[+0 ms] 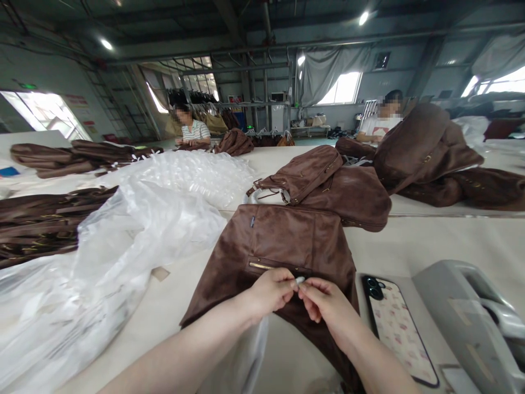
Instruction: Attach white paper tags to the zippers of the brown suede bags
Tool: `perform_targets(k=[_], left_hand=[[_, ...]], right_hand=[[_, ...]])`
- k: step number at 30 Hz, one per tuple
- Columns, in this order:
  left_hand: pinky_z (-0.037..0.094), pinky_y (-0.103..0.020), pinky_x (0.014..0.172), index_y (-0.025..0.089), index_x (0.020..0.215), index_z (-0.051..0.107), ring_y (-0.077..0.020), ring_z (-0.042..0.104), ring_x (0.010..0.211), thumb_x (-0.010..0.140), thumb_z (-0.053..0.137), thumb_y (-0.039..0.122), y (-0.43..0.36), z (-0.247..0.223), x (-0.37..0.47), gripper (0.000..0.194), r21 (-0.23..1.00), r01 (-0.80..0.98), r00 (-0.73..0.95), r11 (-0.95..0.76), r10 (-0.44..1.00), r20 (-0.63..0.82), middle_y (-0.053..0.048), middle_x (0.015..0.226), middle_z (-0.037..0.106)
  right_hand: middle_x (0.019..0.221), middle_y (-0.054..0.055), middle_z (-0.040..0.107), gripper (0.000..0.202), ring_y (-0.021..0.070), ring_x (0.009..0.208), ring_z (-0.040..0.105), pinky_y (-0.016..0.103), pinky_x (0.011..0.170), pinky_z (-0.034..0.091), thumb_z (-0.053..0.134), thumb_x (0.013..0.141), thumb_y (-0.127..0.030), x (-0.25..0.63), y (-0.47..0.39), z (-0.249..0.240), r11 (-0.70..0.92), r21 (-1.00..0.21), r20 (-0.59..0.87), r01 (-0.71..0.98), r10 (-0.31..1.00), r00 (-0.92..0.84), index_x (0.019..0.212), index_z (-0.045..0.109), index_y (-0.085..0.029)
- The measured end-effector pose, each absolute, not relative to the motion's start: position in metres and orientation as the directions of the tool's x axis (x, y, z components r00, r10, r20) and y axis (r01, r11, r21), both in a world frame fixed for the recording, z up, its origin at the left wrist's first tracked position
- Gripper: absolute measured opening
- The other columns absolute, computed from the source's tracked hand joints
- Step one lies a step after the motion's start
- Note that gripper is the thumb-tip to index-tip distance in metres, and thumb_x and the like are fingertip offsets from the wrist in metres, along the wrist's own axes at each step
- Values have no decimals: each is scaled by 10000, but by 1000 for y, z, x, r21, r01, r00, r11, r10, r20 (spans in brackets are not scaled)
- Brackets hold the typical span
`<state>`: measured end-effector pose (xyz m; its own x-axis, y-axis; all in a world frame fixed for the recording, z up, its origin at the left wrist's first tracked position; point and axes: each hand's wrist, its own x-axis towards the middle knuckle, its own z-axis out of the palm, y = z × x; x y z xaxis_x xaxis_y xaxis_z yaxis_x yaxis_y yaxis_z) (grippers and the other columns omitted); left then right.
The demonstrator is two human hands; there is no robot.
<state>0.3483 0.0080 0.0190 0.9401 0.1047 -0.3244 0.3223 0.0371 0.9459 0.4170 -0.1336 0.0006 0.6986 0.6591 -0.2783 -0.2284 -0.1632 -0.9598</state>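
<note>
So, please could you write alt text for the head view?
The left hand and right hand pinch a small white item over a brown bag on a pale table. A phone lies at right, plastic sheeting at left; two people are beyond.

Left hand [273, 293] and right hand [327, 301] are bare; both forearms [197, 340] taper forward and are uncovered throughout their visible length.

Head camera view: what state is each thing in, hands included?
Left hand: pinched on the small white piece
Right hand: pinched on it too
Small white piece: held between both hands
Nearest brown bag: lying on the table
Front zipper: partly hidden by the left hand
Phone: lying camera side up
Plastic sheeting: crumpled
Ceiling light: lit
</note>
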Motion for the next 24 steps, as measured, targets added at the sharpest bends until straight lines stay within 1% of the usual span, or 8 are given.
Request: perform_targets(k=[3, 8, 12, 15, 17, 19, 22, 24], left_hand=[[83, -212, 396, 145, 710, 531, -14, 235, 359, 673, 639, 410, 8, 25, 346, 288, 912, 364, 922, 189, 68, -382, 84, 521, 415], [51, -206, 386, 115, 727, 568, -2, 251, 353, 630, 658, 273, 16, 25, 347, 205, 841, 433, 895, 324, -44, -444, 55, 563, 462], [31, -183, 370, 111, 751, 566, 3, 190, 343, 650, 656, 256, 22, 23, 350, 198, 740, 530, 844, 415, -174, -507, 86, 518, 368], [29, -163, 342, 136, 746, 535, -6, 135, 325, 684, 617, 228, 26, 22, 351, 138, 616, 653, 757, 440, -359, -546, 109, 482, 278], [41, -159, 319, 152, 716, 510, -16, 121, 310, 694, 572, 215, 25, 20, 351, 90, 562, 718, 694, 411, -487, -530, 105, 467, 280], [83, -159, 299, 161, 696, 512, -30, 150, 291, 700, 525, 231, 21, 20, 350, 71, 585, 735, 668, 343, -519, -534, 90, 446, 319], [295, -177, 342, 153, 714, 576, -84, 394, 342, 715, 494, 274, 16, 26, 347, 146, 765, 635, 736, 109, -384, -557, 22, 487, 495], [440, -220, 498, 157, 746, 615, -127, 552, 526, 733, 524, 283, 19, 38, 343, 156, 897, 418, 870, -144, -220, -441, -22, 631, 615]], right_hand=[[470, -65, 466, 295, 55, 379, 376, 201, 396, 247, 621, 712, -450, 418, -134, -3, -139, -957, -278, -254, 683, 675, 654, 571, -165], [465, -64, 468, 321, 51, 373, 374, 197, 389, 245, 633, 722, -469, 420, -135, -7, -136, -954, -282, -268, 709, 646, 661, 582, -158], [491, -60, 489, 362, 58, 388, 417, 191, 389, 278, 638, 711, -521, 420, -135, -4, -164, -953, -293, -254, 710, 640, 694, 594, -162], [513, -55, 500, 421, 61, 398, 449, 184, 387, 305, 631, 704, -580, 420, -134, -4, -206, -953, -302, -220, 689, 660, 678, 584, -162], [498, -56, 490, 460, 60, 390, 449, 181, 378, 310, 624, 701, -612, 420, -133, -6, -225, -952, -305, -206, 673, 674, 640, 562, -161], [492, -48, 500, 481, 66, 392, 460, 182, 374, 321, 604, 713, -632, 419, -132, -9, -241, -949, -313, -201, 674, 669, 623, 549, -163], [503, -17, 551, 493, 99, 428, 518, 199, 396, 372, 544, 748, -652, 418, -132, -9, -308, -940, -327, -146, 694, 641, 643, 558, -171], [538, 1, 588, 486, 120, 454, 551, 220, 424, 408, 513, 769, -653, 420, -137, -2, -360, -932, -296, -48, 677, 674, 662, 564, -182]])
